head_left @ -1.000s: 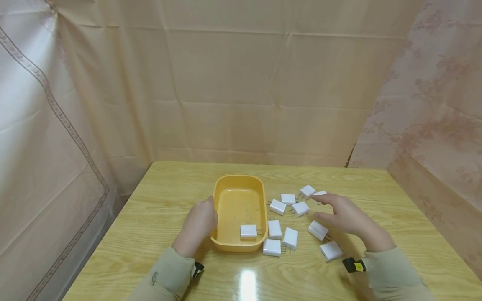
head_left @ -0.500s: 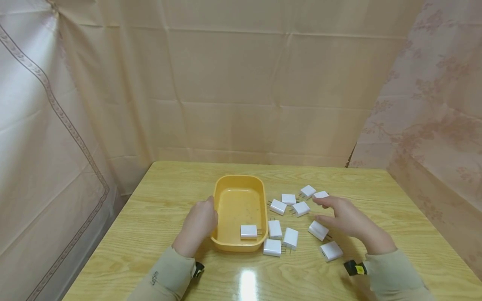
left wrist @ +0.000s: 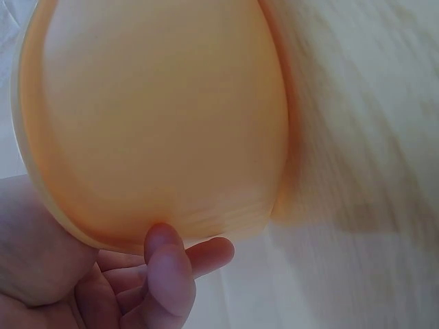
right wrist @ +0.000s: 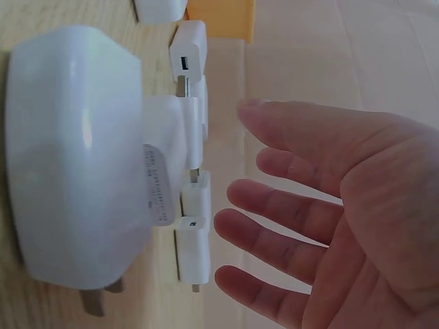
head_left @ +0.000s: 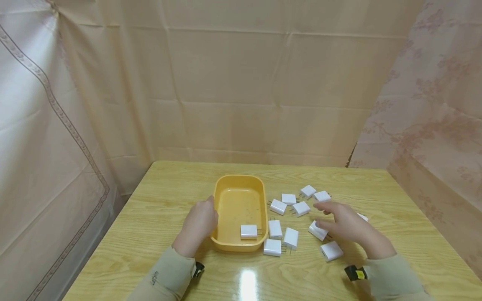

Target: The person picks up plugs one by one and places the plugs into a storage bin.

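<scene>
My left hand [head_left: 198, 221] holds the left wall of a yellow plastic tray [head_left: 217, 184]; the left wrist view shows its fingers curled at the rim [left wrist: 49, 205]. One white USB charger plug [head_left: 249, 232] lies inside the tray, near its front. Over the table at the right hovers my right hand [head_left: 344, 221], its fingers spread and nothing between them in the right wrist view. Closest under its thumb is a white charger plug [head_left: 318, 230], partly covered. Another charger plug [head_left: 321, 196] lies just beyond the fingertips, and one more [head_left: 362, 217] shows partly behind the hand.
Several more white charger plugs [head_left: 290, 238] lie scattered on the wooden table [head_left: 180, 179] between the tray and my right hand, prongs pointing various ways. One charger plug [head_left: 331, 251] lies near the right wrist. Cloth curtains [head_left: 241, 92] hang behind and beside the table.
My right hand has drawn back slightly toward me, uncovering the charger plug beyond its fingertips and part of another behind it. The left hand and tray have not moved.
</scene>
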`<move>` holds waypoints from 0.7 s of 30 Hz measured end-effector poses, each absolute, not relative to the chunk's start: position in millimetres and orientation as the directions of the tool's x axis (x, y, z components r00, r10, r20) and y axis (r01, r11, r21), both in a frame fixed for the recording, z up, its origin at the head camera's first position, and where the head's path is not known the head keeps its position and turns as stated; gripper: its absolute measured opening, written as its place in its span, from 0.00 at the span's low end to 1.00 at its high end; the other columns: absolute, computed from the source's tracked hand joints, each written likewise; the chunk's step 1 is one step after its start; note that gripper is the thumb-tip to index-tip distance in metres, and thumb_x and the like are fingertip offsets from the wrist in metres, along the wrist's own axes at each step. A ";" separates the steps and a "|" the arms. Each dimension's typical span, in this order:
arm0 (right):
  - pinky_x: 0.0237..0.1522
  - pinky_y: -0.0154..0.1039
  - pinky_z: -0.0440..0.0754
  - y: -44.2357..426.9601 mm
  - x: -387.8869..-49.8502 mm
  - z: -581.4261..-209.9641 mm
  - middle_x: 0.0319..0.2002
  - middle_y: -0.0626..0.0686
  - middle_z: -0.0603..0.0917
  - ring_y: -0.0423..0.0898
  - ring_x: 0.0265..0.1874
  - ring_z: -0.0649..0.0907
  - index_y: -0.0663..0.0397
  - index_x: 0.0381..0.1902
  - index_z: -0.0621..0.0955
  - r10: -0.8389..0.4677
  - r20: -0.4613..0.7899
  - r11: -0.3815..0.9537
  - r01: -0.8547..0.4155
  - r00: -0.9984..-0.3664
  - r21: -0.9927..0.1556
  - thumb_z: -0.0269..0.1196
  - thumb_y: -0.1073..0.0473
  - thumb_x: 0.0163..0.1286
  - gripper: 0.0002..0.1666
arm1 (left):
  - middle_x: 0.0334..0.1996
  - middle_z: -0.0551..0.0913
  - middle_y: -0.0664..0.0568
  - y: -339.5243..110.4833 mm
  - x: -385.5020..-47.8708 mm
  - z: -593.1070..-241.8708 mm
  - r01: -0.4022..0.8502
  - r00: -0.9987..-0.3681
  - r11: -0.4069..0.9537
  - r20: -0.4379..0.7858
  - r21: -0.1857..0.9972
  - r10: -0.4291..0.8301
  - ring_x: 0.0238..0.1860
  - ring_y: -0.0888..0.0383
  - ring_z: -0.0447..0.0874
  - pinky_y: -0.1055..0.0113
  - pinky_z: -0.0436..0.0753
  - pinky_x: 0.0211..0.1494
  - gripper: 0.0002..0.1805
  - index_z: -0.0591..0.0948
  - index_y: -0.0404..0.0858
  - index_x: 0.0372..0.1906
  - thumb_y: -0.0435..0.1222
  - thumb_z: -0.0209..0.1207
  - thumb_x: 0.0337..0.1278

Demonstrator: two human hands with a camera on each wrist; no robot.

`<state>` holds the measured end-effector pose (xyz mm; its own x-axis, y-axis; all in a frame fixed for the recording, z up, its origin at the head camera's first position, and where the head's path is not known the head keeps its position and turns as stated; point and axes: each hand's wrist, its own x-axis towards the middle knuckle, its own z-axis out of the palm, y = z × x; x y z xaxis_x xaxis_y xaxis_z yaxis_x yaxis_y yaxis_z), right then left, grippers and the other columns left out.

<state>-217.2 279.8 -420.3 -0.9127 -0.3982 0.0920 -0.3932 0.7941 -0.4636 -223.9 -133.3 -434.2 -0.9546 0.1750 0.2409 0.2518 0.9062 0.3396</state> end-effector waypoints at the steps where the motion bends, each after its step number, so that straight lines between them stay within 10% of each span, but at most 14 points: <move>1: 0.50 0.59 0.81 280.0 -217.2 -421.8 0.59 0.62 0.81 0.60 0.53 0.82 0.64 0.65 0.78 -0.400 0.096 0.794 -0.397 -0.911 -0.460 0.70 0.56 0.68 0.32 | 0.30 0.83 0.33 -133.4 -224.0 -434.1 0.251 -0.955 0.906 0.240 0.339 0.175 0.29 0.44 0.86 0.57 0.84 0.26 0.20 0.75 0.17 0.56 0.25 0.55 0.60; 21: 0.51 0.58 0.81 276.5 -217.9 -438.8 0.57 0.61 0.83 0.59 0.53 0.81 0.62 0.66 0.78 -0.404 0.026 0.794 -0.365 -0.914 -0.487 0.71 0.54 0.67 0.33 | 0.33 0.83 0.32 -133.3 -224.0 -432.1 0.231 -0.963 0.910 0.213 0.344 0.164 0.30 0.46 0.85 0.57 0.84 0.28 0.22 0.74 0.17 0.58 0.25 0.55 0.60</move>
